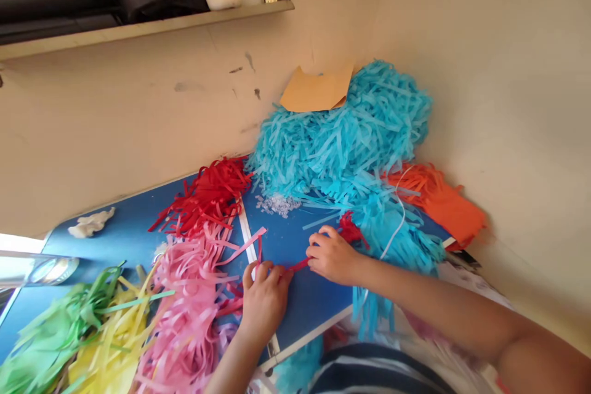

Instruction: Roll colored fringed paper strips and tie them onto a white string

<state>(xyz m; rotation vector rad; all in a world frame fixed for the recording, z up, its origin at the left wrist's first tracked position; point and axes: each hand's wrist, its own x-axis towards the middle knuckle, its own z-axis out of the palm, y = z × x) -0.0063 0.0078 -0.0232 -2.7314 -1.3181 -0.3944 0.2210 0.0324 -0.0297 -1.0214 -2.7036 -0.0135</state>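
A thin red paper strip stretches between my two hands above the blue table. My left hand has its fingers curled down on the strip's left end, and a pink paper strip sticks up beside its fingertips. My right hand pinches the strip's other end, its fingers bent. Just beyond the right hand lies a small bunch of dark red paper fringe. Pink paper fringe is heaped left of my left hand. Light blue fringe spreads beside my right hand.
A large light blue fringe heap carries an orange-tan card. Red fringe, yellow fringe and green fringe lie leftward. Orange fringe sits right. A clear cup lies sideways. A shelf overhangs the table.
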